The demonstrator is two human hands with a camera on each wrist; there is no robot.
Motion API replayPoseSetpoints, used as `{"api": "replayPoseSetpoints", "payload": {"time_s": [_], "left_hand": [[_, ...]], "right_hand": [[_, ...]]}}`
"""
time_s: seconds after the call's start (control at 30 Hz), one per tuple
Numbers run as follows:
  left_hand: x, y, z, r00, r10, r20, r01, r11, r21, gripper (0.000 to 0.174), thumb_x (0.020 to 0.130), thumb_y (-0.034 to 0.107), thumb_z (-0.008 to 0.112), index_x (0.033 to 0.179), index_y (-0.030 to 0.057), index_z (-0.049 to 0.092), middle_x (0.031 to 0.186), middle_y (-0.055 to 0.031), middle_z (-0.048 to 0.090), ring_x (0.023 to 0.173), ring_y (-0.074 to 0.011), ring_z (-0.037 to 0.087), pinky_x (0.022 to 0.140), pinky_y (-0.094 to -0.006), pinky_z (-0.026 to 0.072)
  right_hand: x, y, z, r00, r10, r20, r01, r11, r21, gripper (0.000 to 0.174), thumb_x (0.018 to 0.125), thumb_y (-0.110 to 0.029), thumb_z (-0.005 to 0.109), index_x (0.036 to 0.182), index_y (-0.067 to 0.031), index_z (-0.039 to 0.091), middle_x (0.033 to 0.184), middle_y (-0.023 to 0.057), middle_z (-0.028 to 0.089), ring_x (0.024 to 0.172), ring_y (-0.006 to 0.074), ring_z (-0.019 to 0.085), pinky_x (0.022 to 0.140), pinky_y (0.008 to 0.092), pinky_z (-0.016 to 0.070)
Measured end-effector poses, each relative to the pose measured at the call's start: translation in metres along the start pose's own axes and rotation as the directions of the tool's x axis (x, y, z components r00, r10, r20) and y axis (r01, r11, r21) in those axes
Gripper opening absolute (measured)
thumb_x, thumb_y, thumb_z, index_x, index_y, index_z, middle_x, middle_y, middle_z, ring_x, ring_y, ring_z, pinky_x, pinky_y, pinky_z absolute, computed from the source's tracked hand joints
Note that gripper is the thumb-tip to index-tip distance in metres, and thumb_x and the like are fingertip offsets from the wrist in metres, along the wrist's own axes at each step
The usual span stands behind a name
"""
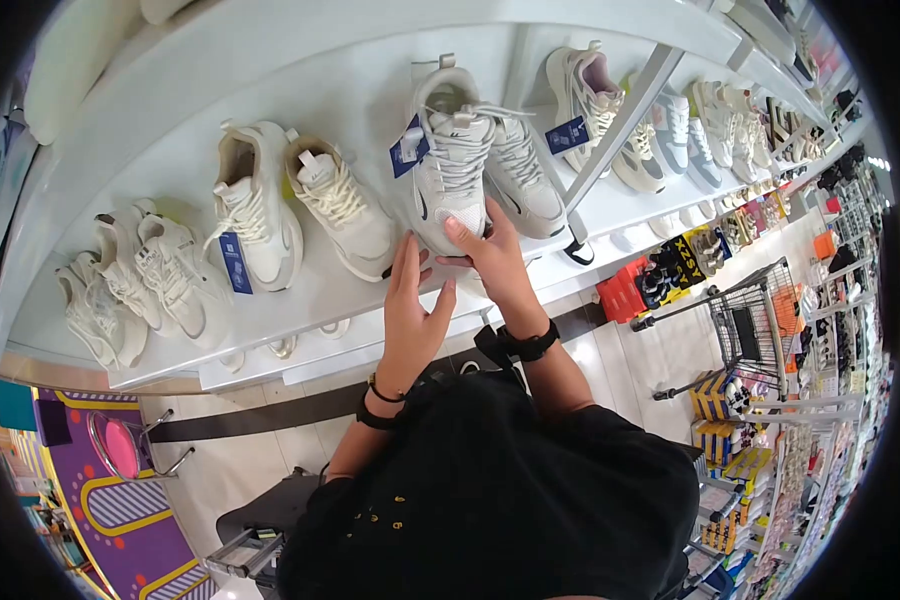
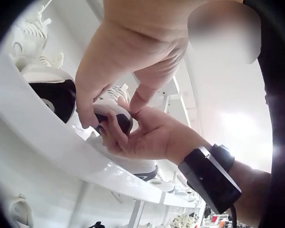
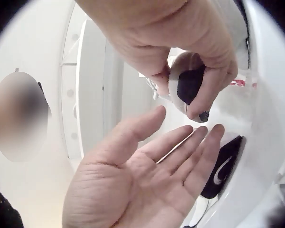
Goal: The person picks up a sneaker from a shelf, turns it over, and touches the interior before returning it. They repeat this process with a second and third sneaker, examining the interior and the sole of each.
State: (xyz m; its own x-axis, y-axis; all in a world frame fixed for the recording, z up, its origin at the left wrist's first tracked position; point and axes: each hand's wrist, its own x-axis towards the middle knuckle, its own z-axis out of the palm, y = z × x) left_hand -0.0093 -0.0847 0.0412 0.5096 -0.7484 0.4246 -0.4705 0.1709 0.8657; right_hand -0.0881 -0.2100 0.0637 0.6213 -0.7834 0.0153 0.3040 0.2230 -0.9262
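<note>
A white and grey lace-up sneaker (image 1: 455, 160) stands on the white shelf with its toe toward me. My right hand (image 1: 498, 262) grips that toe, thumb on top and fingers curled under the dark sole, as the right wrist view shows. To the left of the toe is my left hand (image 1: 417, 315), its fingers extended and palm facing the shoe, fingertips right at its side. The matching sneaker (image 1: 520, 170) stands close on the right. A blue tag (image 1: 408, 150) hangs at the gripped sneaker's left side. In the left wrist view both hands overlap the toe (image 2: 115, 111).
Cream sneakers (image 1: 340, 205) and other white shoes line the curved shelf (image 1: 310, 290) on the left. More pairs continue to the right, past a metal upright (image 1: 625, 125). Behind on the right are a shopping cart (image 1: 755, 325) and a red box (image 1: 622, 290).
</note>
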Motion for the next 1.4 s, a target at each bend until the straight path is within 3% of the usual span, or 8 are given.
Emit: {"api": "replayPoseSetpoints", "payload": {"time_s": [0.3,0.4,0.5,0.57,0.67,1.13,1.23,1.4], "left_hand": [[-0.001,-0.014,-0.003,0.994,0.068,0.090,-0.080,0.987,0.137,0.070,0.087,0.007,0.063,0.147,-0.0064,0.031,0.143,-0.0311,0.044,0.134,-0.0380,0.046,0.105,-0.0411,0.0416],[-0.001,-0.012,0.000,0.989,0.072,0.127,-0.089,0.987,0.134,0.069,0.087,0.007,0.063,0.146,-0.0074,0.031,0.144,-0.0313,0.042,0.135,-0.0401,0.043,0.108,-0.0405,0.0391],[0.001,-0.017,0.004,0.983,0.077,0.166,-0.100,0.986,0.137,0.069,0.086,0.007,0.063,0.145,-0.0089,0.031,0.146,-0.0322,0.039,0.135,-0.0437,0.041,0.108,-0.0418,0.0382],[0.002,-0.017,0.006,0.977,0.097,0.189,-0.126,0.981,0.149,0.068,0.086,0.008,0.063,0.144,-0.0098,0.031,0.146,-0.0331,0.037,0.134,-0.0465,0.041,0.108,-0.0434,0.0382],[0.005,-0.016,0.006,0.978,0.085,0.193,-0.117,0.980,0.161,0.068,0.085,0.007,0.063,0.143,-0.0095,0.032,0.146,-0.0327,0.037,0.134,-0.0464,0.040,0.108,-0.0436,0.0386],[0.002,-0.017,0.011,0.978,0.141,0.152,-0.160,0.980,0.121,0.070,0.084,0.003,0.063,0.146,-0.0062,0.032,0.150,-0.0288,0.034,0.139,-0.0418,0.037,0.111,-0.0407,0.0357],[-0.001,-0.016,0.007,0.978,0.141,0.156,-0.160,0.980,0.119,0.071,0.083,0.003,0.063,0.146,-0.0062,0.032,0.150,-0.0290,0.034,0.139,-0.0421,0.036,0.110,-0.0410,0.0359],[-0.009,0.002,-0.015,0.988,0.122,0.095,-0.131,0.987,0.096,0.060,0.083,0.001,0.063,0.139,-0.0054,0.043,0.142,-0.0270,0.046,0.132,-0.0408,0.046,0.107,-0.0406,0.0396]], "right_hand": [[0.021,0.015,-0.009,1.000,-0.018,-0.024,0.015,0.991,-0.130,0.069,0.088,-0.027,0.073,0.139,0.0073,0.040,0.119,0.0164,0.061,0.099,0.0211,0.065,0.073,0.0332,0.0614],[0.023,0.032,-0.021,0.972,-0.174,-0.157,0.089,0.893,-0.440,0.081,0.086,-0.033,0.074,0.139,0.0149,0.036,0.117,0.0226,0.061,0.107,0.0227,0.063,0.072,0.0360,0.0600],[0.007,0.008,-0.009,0.980,-0.087,-0.177,-0.001,0.894,-0.449,0.080,0.089,-0.033,0.071,0.142,0.0138,0.034,0.115,0.0215,0.062,0.094,0.0253,0.067,0.071,0.0323,0.0586],[0.008,0.018,-0.016,0.944,-0.303,-0.129,0.067,0.562,-0.824,0.077,0.086,-0.036,0.073,0.134,0.0162,0.044,0.111,0.0300,0.063,0.093,0.0344,0.068,0.075,0.0372,0.0557],[0.001,0.014,-0.011,0.888,-0.439,-0.138,0.084,0.450,-0.889,0.072,0.082,-0.038,0.075,0.125,0.0159,0.054,0.105,0.0354,0.062,0.093,0.0434,0.066,0.079,0.0408,0.0528],[0.001,0.019,-0.015,0.850,-0.519,-0.089,0.144,0.391,-0.909,0.049,0.082,-0.032,0.075,0.110,0.0064,0.066,0.094,0.0266,0.069,0.086,0.0424,0.067,0.074,0.0420,0.0522],[-0.004,0.017,-0.011,0.816,-0.575,-0.060,0.154,0.316,-0.936,0.048,0.082,-0.030,0.075,0.112,0.0057,0.065,0.097,0.0251,0.068,0.082,0.0377,0.068,0.070,0.0385,0.0526],[-0.035,-0.013,0.013,0.858,-0.493,-0.144,0.106,0.444,-0.890,0.048,0.081,-0.022,0.077,0.118,0.0040,0.061,0.094,0.0221,0.066,0.079,0.0269,0.068,0.066,0.0327,0.0543]]}}
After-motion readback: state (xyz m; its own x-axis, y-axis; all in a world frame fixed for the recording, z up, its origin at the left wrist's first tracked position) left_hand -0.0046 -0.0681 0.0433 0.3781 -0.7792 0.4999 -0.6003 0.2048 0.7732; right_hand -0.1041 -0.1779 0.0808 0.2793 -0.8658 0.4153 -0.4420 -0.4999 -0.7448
